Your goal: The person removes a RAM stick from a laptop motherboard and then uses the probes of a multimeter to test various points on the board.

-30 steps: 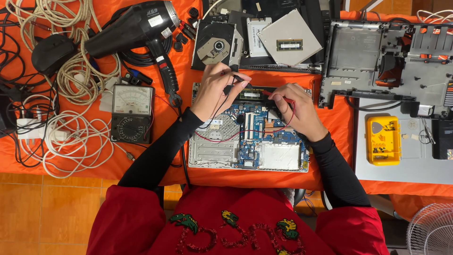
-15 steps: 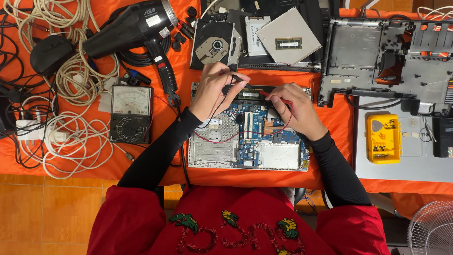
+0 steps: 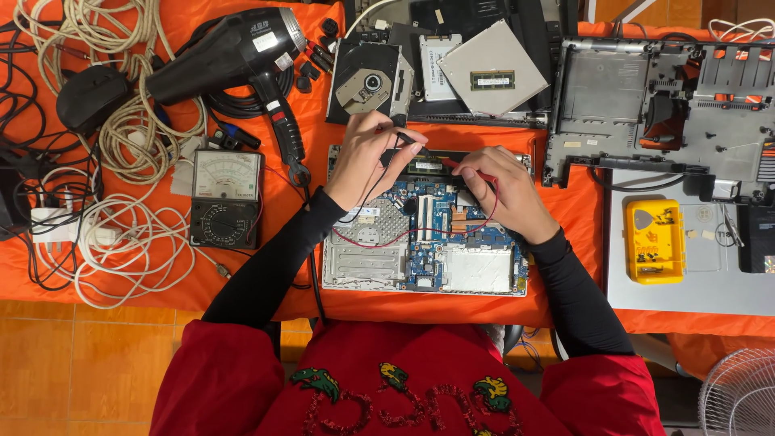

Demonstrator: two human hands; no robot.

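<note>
Both hands over the motherboard — left hand pinching a black probe, right hand a red probe.

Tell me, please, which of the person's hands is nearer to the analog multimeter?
Left. The left hand is just right of the analog multimeter; the right hand is farther right, across the circuit board.

Both probe tips hide behind fingers; fan cut off.

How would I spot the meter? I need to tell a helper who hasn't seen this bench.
Start at the black hair dryer lying on the orange cloth. Just below its handle sits the analog meter: a dark rectangular box with a pale needle dial above a round selector knob, unlike the loose cables beside it.
</note>
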